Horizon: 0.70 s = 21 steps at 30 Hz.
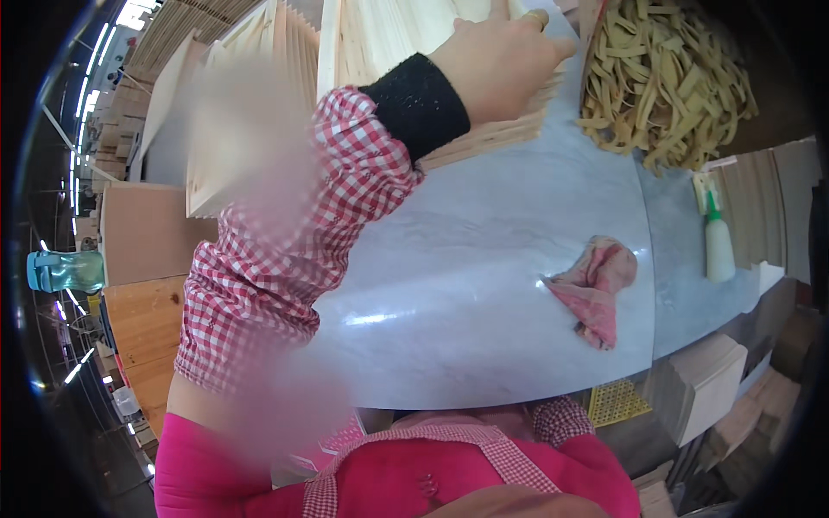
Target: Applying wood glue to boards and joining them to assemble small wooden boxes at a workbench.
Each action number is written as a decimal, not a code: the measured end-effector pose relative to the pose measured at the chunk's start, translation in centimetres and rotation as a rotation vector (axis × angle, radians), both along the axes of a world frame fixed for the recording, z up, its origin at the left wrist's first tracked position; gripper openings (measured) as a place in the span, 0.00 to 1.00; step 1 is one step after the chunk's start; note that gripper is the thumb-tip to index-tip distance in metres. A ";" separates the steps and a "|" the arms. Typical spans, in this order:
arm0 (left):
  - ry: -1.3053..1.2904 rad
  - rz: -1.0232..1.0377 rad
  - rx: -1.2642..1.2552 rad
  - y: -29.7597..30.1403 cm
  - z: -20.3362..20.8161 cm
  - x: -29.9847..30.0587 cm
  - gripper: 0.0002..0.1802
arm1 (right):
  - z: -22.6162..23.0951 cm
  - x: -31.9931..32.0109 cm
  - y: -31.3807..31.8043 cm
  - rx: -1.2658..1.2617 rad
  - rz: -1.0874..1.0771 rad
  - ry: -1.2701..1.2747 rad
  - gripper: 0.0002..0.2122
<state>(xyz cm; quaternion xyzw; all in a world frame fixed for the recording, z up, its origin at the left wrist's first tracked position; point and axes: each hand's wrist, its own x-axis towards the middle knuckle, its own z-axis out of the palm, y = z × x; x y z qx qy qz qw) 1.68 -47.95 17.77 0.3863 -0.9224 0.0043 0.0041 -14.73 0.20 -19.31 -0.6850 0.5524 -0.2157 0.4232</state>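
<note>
My left arm, in a red-and-white checked sleeve with a black cuff, reaches forward across the table. At its end, my left hand (505, 65) lies over the right side of a stack of pale wooden boards (389, 43). Its fingers look spread, one with a ring, and some run past the top edge of the view. Beside that stack, more thin boards (281, 52) stand fanned out on the left. My right arm shows only a checked sleeve at the near table edge; the hand itself is hidden. A crumpled pink cloth (604, 285) rests on the right side of the table.
The grey table (484, 285) curves along its near edge. A heap of tan flat strips (665, 82) fills the far right. Below it stands a white spray bottle (718, 246) with a green nozzle. Stacked panels (704, 388) and a yellow crate (617, 403) sit lower right; a teal bottle (73, 270) is left.
</note>
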 end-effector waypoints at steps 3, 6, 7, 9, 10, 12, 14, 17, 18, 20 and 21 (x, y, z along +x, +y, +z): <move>-0.008 -0.016 -0.055 1.3 -2.2 2.0 0.32 | 0.2 -2.4 -1.2 0.035 0.030 0.080 0.20; 0.026 -0.048 -0.206 5.6 -3.6 3.2 0.31 | 0.8 -6.5 0.9 0.055 0.045 0.183 0.20; 0.034 -0.061 -0.321 7.8 -3.9 3.8 0.30 | 2.8 -6.4 -0.3 0.058 0.053 0.211 0.20; 0.105 -0.085 -0.334 11.5 -4.6 5.4 0.33 | 13.6 -7.6 -3.7 0.519 0.194 0.311 0.16; 0.163 -0.133 -0.337 13.2 -4.7 5.5 0.36 | 19.8 -6.7 -5.7 0.419 0.063 0.197 0.13; 0.241 -0.208 -0.340 14.9 -4.4 5.9 0.39 | 25.4 -4.9 -8.8 0.086 -0.136 0.091 0.13; 0.159 0.044 -0.494 15.3 -4.3 7.4 0.40 | 26.9 -3.3 -12.9 -0.318 -0.175 0.193 0.18; 0.078 0.203 -0.471 15.5 -5.8 9.3 0.42 | 24.4 -2.0 -19.8 -0.596 -0.097 0.404 0.21; 0.072 0.210 -0.490 15.4 -5.5 9.4 0.42 | 22.6 -2.5 -20.7 -0.669 -0.014 0.466 0.20; 0.233 0.186 -0.484 15.3 -4.8 9.7 0.38 | 19.3 -4.2 -23.0 -0.766 0.076 0.506 0.20; 0.311 0.179 -0.485 16.1 -4.4 9.8 0.37 | 18.1 -5.6 -24.6 -0.846 0.012 0.536 0.19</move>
